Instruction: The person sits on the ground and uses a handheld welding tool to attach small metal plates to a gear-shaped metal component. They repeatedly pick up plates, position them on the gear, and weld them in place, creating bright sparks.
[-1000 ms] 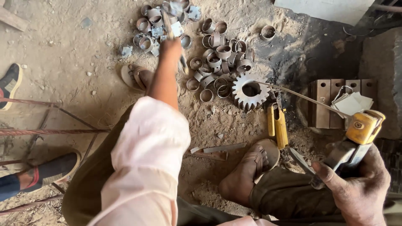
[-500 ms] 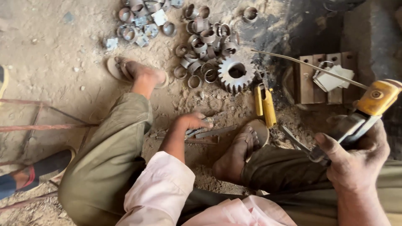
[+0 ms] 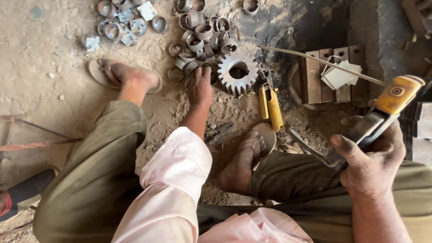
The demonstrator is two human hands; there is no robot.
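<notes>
Dusty dirt floor (image 3: 54, 103). Left hand (image 3: 200, 87) down on pile of small grey metal rings (image 3: 202, 40), fingers bent, grip not clear. Big toothed steel gear (image 3: 237, 72) just beside, w/ yellow metal tool (image 3: 271, 105) near. Right hand (image 3: 373, 155) shut round yellow-tipped metal tool handle (image 3: 382, 110), well apart from rings.

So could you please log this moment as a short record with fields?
setting: dirt workshop floor, person squatting in sandals
left hand: reaching to the metal rings, beside the toothed gear
right hand: gripping a welding electrode holder with a thin rod
nearby: yellow tool beside the gear, pliers on the ground, steel blocks
</notes>
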